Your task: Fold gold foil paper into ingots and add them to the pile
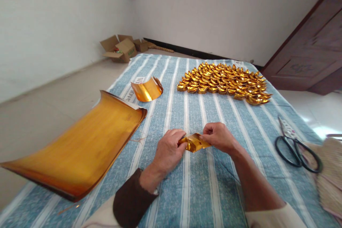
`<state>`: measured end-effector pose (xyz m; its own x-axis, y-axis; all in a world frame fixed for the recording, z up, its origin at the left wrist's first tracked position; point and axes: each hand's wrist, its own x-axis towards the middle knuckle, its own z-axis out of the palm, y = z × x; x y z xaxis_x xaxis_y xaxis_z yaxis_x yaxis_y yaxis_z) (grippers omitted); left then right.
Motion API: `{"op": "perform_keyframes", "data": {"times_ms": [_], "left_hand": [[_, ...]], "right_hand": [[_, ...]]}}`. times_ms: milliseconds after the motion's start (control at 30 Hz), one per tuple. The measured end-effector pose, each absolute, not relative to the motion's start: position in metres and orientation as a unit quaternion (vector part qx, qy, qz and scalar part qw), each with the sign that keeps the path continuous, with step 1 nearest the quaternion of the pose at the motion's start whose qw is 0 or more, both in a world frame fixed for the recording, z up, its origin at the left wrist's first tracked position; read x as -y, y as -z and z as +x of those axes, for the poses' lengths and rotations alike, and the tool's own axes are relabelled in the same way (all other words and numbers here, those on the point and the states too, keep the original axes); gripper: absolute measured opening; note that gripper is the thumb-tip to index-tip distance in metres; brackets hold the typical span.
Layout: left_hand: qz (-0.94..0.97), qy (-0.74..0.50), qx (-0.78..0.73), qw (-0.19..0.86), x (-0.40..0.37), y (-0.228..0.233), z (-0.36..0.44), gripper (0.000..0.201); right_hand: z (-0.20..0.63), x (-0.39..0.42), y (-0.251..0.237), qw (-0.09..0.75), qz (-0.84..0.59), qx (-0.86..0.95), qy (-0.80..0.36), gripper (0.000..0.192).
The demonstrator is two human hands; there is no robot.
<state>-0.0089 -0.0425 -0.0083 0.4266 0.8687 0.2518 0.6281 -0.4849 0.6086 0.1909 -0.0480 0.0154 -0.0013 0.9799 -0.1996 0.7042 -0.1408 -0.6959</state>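
From the head view, the left hand [167, 150] and right hand [219, 137] pinch a half-folded gold foil piece [194, 142] near the striped cloth's [208, 192] front edge. Many folded ingots [224, 82] fill the far edge; a thick foil stack [80, 146] awaits left.

Shiny gold foil sheet [194, 143], crumpled and apparently part-folded, lengthwise just above the striped cloth.
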Motion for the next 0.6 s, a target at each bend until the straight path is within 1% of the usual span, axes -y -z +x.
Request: {"op": "perform_keyframes", "data": {"times_ms": [133, 233, 300, 400, 500, 600], "left_hand": [[0.792, -0.276, -0.473, 0.268, 0.041, 0.006, -0.012, 0.027], [0.783, -0.295, -0.469, 0.283, 0.041, 0.006, -0.015, 0.032], [0.795, -0.321, -0.45, 0.249, 0.04, 0.005, -0.016, 0.028], [0.828, -0.35, -0.41, 0.152, 0.04, 0.003, -0.017, 0.013], [0.847, -0.344, -0.396, 0.084, 0.041, 0.003, -0.017, 0.02], [0.858, -0.311, -0.402, 0.069, 0.043, 0.004, -0.018, 0.021]], "right_hand": [[0.194, 0.05, -0.013, 0.269, -0.626, 0.634, -0.366, 0.014], [0.195, 0.052, -0.015, 0.323, -0.566, 0.675, -0.346, 0.015], [0.195, 0.054, -0.018, 0.355, -0.521, 0.706, -0.322, 0.017], [0.193, 0.056, -0.023, 0.391, -0.471, 0.734, -0.294, 0.017], [0.191, 0.058, -0.026, 0.385, -0.452, 0.753, -0.284, 0.016], [0.189, 0.059, -0.025, 0.326, -0.461, 0.779, -0.274, 0.018]]}}
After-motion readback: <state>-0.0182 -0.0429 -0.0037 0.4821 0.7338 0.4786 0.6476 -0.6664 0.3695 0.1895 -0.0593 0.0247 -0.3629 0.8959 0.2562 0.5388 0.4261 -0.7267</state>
